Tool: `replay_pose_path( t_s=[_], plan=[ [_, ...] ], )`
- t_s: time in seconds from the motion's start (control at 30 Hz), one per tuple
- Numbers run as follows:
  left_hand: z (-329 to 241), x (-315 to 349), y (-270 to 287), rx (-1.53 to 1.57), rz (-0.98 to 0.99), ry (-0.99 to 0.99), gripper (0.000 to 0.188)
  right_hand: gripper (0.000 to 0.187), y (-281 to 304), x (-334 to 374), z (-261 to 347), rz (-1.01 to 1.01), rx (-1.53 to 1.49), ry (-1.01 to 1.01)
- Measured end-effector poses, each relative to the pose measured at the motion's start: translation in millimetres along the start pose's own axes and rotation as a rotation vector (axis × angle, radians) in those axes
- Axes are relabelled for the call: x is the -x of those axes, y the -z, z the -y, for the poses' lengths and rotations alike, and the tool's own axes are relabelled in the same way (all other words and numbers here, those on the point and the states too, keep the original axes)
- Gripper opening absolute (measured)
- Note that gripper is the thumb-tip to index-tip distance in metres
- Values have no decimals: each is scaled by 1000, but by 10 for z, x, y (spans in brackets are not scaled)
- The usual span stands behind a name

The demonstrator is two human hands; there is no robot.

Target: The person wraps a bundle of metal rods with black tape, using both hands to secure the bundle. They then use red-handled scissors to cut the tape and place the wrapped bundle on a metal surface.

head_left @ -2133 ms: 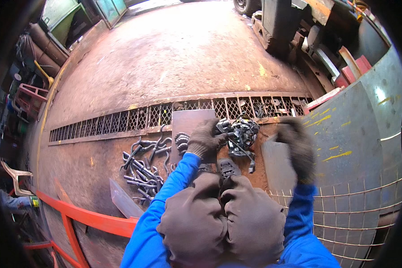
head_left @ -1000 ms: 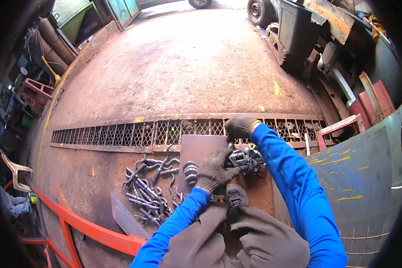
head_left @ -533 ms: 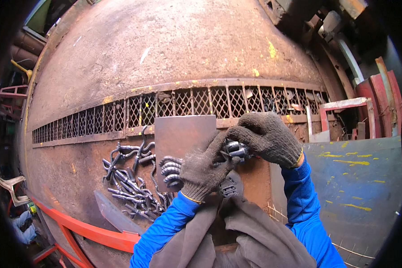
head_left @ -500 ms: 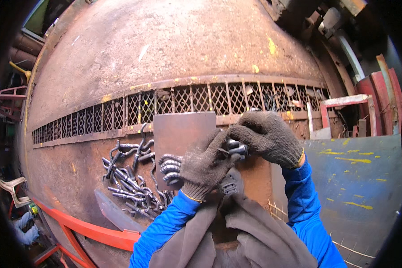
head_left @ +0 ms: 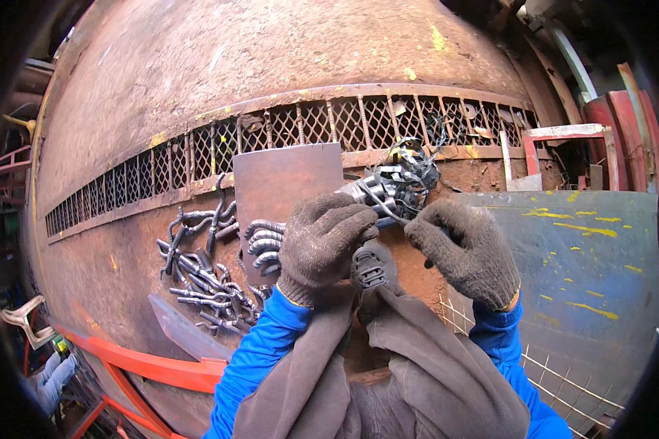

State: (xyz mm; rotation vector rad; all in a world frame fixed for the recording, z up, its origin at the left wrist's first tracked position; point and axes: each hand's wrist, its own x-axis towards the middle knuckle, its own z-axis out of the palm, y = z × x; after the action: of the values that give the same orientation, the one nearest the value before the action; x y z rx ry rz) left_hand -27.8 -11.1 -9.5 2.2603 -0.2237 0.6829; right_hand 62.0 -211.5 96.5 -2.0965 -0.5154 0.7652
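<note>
My left hand (head_left: 326, 245), in a dark knit glove, is closed round a bundle of hooked metal rods (head_left: 266, 243). Their ribbed, bent ends stick out on its left, and the straight ends show on its right. A thin grey strip (head_left: 382, 203) loops by those straight ends and runs to my right hand (head_left: 467, 249). That gloved hand is curled, with its fingertips closed on the strip's end. Behind the rods lies a tangle of shiny black and silver strips (head_left: 416, 175). More bent rods (head_left: 209, 289) are heaped on the floor to the left.
A flat metal plate (head_left: 289, 172) stands beyond my left hand. A mesh-covered floor channel (head_left: 300, 128) crosses behind it. Red metal framing (head_left: 161, 373) is at lower left, a large grey sheet (head_left: 586, 271) at right. At the far left edge another person's gloved hand (head_left: 53, 377) shows.
My right hand has drawn away from the left, to the right and down, and the strip now shows between them. The tangle of strips behind has come into sight.
</note>
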Motion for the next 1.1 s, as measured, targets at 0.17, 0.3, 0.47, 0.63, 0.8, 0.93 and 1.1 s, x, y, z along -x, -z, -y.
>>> replay_pose_path(
  t_s=[0.17,0.3,0.47,0.63,0.8,0.93,1.1],
  plan=[
    [-90,-14,-73,52,-143,145,28,24,-10,87,-69,38,4,9],
    [-207,58,-140,584,-181,837,28,25,28,86,-72,99,-13,-29],
    [-202,10,-51,157,46,409,16,25,-22,85,-173,157,20,94],
    [-325,-1,17,618,69,775,15,27,-105,101,-263,161,32,173],
    [-521,-294,250,402,318,886,18,24,-206,99,-211,106,30,286],
    [-425,-233,219,506,285,971,23,21,-327,82,-253,112,72,370],
    [-408,-378,194,413,418,754,23,21,-409,55,-266,91,77,433]
  ],
)
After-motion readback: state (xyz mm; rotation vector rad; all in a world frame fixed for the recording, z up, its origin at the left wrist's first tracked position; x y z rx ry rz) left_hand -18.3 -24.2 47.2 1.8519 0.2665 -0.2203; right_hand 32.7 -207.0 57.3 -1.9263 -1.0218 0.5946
